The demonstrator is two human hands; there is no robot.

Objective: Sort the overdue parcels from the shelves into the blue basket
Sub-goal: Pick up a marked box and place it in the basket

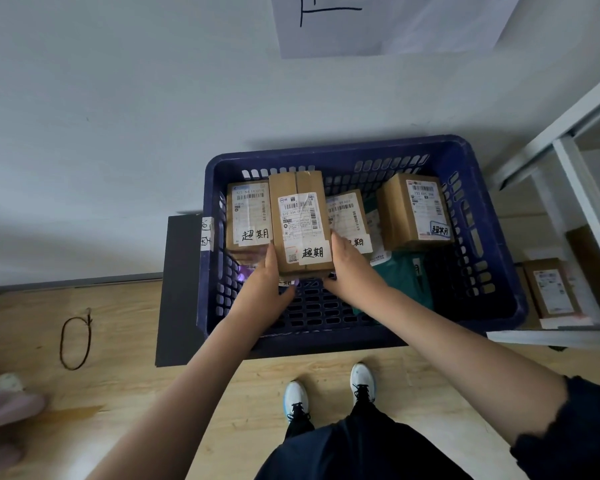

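Head camera, looking down: both arms reach into the blue basket, which sits on the floor against the wall, just beside a white shelf. Between the two hands is a tall cardboard box with a printed shipping label and a handwritten paper tag taped near its lower end. The left hand clasps the box's lower left edge, fingers wrapped underneath, and the right hand clasps the lower right edge, thumb lying along the side. The box is above the basket floor, over the middle of the back row, and seems not yet set down.

Other tagged parcels already lie in the basket: a flat box to the left, another box partly hidden behind the right hand, a chunkier box further right, and a green soft mailer on the bottom. One more box remains on the low shelf.

The held box looks stiff, taped shut and probably light. Its plain card sides should give a sure grip; holding opposite edges near the base, as now, keeps it from tipping and spares the loose tag.
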